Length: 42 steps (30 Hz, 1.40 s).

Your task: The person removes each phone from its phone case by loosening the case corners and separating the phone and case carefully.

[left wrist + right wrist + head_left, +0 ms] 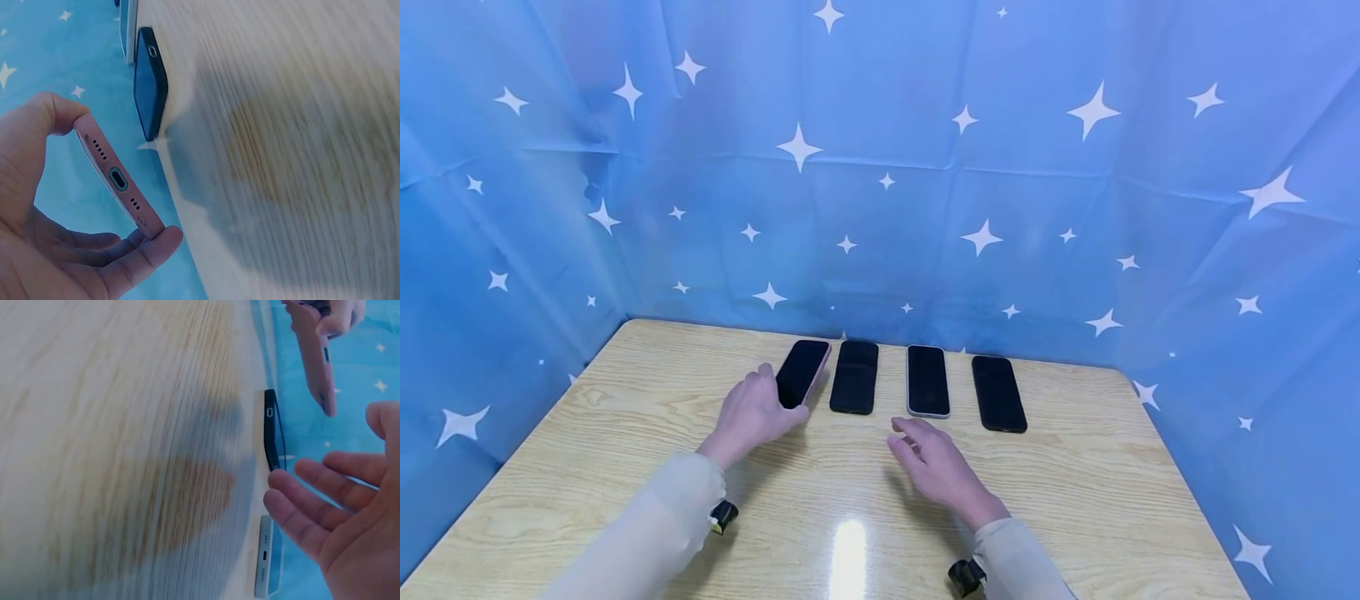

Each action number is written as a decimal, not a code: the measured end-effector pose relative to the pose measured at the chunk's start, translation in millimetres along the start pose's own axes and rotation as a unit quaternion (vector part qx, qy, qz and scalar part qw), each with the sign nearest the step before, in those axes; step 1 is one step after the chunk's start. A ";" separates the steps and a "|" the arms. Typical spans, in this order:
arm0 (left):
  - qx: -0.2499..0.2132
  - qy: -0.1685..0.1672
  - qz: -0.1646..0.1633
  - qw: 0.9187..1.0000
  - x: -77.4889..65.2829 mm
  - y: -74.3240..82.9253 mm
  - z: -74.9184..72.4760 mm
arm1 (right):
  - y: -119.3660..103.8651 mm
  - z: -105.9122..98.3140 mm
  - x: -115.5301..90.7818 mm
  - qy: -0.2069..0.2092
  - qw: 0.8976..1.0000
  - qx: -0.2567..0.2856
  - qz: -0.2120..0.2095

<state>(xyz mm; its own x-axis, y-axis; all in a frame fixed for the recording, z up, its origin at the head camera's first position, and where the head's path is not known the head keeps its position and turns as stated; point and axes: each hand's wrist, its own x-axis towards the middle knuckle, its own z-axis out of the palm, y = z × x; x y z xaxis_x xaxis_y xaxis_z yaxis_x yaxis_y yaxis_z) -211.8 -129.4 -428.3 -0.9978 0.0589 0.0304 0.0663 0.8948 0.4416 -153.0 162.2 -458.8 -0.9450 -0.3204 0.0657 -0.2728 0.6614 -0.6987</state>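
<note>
My left hand (758,417) grips a smartphone in a pink case (117,175) by its two long edges, thumb on one side and fingers on the other. Its dark screen faces up in the head view, and the charging port end shows in the left wrist view. The right wrist view shows this pink phone (312,356) tilted above the table. My right hand (936,462) hovers with relaxed fingers, holding nothing, in front of a phone with a light frame (928,382). Between the hands lies a phone in a black case (854,377).
Farther right, another black phone (998,393) lies face up, completing a row near the back edge of the wooden table (1075,500). A blue curtain with white stars (880,208) hangs behind the table and along both sides.
</note>
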 end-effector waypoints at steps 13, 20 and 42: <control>0.000 0.063 0.083 0.994 -28.0 37.2 6.0 | -9.6 -6.9 4.5 0.039 0.997 0.063 0.023; 0.010 0.103 0.134 0.986 -41.5 59.4 16.3 | -17.7 -7.6 15.0 0.050 0.977 0.205 0.014; 0.002 0.110 0.201 0.973 -59.6 89.4 29.6 | -25.4 -12.3 17.3 0.124 0.925 0.350 0.076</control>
<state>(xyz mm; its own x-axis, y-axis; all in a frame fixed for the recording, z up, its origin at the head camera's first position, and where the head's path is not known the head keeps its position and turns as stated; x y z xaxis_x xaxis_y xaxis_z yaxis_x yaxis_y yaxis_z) -146.4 -39.8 -417.2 -0.8670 0.3075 0.3920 0.4500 0.8210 0.3514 -164.6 148.1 -431.1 -0.9989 -0.0359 0.0293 -0.0314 0.0579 -0.9978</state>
